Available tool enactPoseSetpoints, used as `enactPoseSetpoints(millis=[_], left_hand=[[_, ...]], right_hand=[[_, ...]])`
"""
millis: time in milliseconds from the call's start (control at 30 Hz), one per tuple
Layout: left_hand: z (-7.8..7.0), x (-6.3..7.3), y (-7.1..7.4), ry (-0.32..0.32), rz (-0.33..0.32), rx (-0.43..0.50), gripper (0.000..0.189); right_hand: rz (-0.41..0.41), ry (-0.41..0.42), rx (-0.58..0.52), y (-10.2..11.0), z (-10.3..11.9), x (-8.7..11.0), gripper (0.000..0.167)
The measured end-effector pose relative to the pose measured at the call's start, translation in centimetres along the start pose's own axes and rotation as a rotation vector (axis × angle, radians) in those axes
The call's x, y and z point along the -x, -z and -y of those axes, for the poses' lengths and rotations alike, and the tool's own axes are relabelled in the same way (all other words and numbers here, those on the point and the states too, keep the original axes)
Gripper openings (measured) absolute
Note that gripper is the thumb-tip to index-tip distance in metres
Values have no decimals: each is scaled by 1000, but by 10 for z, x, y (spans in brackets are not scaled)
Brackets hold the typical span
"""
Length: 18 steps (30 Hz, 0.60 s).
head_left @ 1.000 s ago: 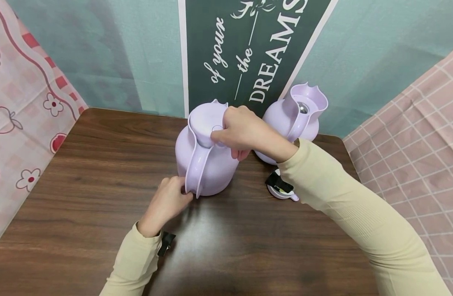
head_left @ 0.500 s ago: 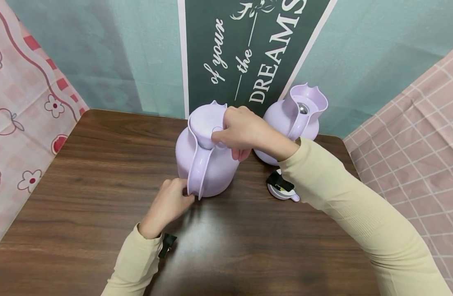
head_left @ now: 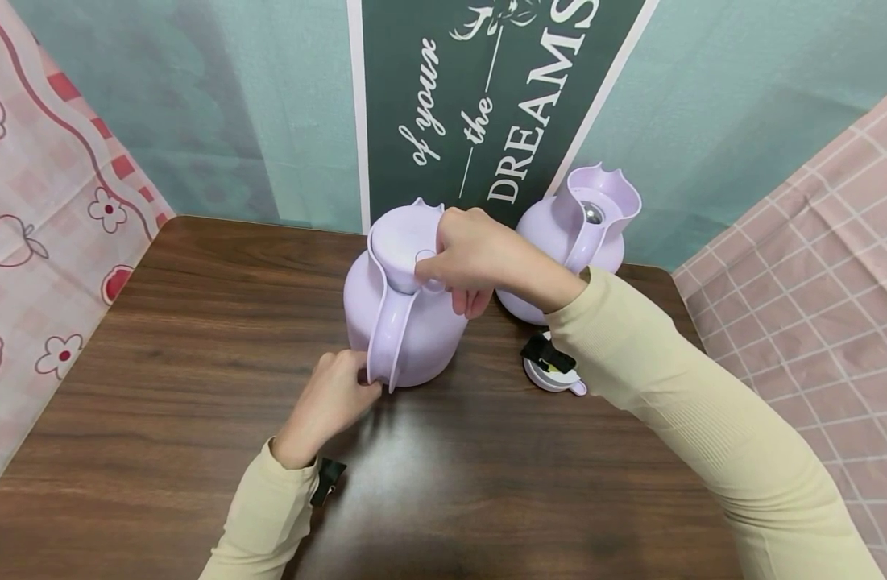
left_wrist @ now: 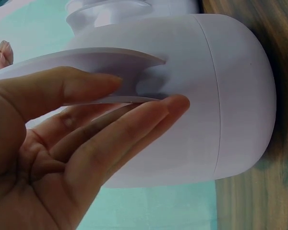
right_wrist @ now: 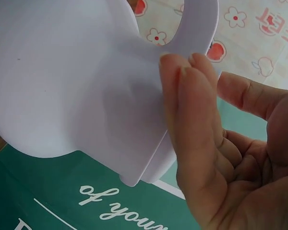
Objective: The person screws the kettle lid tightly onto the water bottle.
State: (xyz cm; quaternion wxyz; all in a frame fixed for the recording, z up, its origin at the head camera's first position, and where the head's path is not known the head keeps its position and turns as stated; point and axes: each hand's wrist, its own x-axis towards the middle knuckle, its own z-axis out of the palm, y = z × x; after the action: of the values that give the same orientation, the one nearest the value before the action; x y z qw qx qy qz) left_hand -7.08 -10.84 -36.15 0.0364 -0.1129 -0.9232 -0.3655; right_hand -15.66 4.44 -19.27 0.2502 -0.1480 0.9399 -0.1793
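A lilac thermos jug (head_left: 421,342) stands upright on the table in the head view, its round lid (head_left: 401,234) seated in the spouted neck. My left hand (head_left: 330,403) pinches the lower end of the jug's handle (left_wrist: 134,62) between thumb and fingers, as the left wrist view shows. My right hand (head_left: 475,250) is at the lid's near right edge, thumb over the tab there. In the right wrist view its fingers (right_wrist: 194,110) lie along the outside of the neck (right_wrist: 134,105). The exact contact under that hand is partly hidden.
A second lilac jug (head_left: 537,234) without a lid stands behind my right forearm, silvery inside its mouth. A loose lid (head_left: 552,377) lies on the wooden table (head_left: 450,491), partly covered by a black wrist strap. A green lettered panel (head_left: 414,97) hangs behind.
The jug's handle has turned slightly to the right, and my left hand has followed it a little. My right hand stays at the lid. Between the last two frames hardly anything moves.
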Motion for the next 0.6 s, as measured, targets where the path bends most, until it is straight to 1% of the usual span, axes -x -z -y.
enactPoseSetpoints(millis=[167, 400, 600], left_hand=[[0, 1, -1, 6, 2, -1, 17], [-2, 3, -1, 15, -7, -6, 16], [-3, 3, -2, 30, 6, 7, 16]], right_hand=[[-2, 3, 9, 0, -1, 0, 27], [3, 35, 36, 0, -2, 0, 28], [1, 44, 45, 1, -3, 0, 28]])
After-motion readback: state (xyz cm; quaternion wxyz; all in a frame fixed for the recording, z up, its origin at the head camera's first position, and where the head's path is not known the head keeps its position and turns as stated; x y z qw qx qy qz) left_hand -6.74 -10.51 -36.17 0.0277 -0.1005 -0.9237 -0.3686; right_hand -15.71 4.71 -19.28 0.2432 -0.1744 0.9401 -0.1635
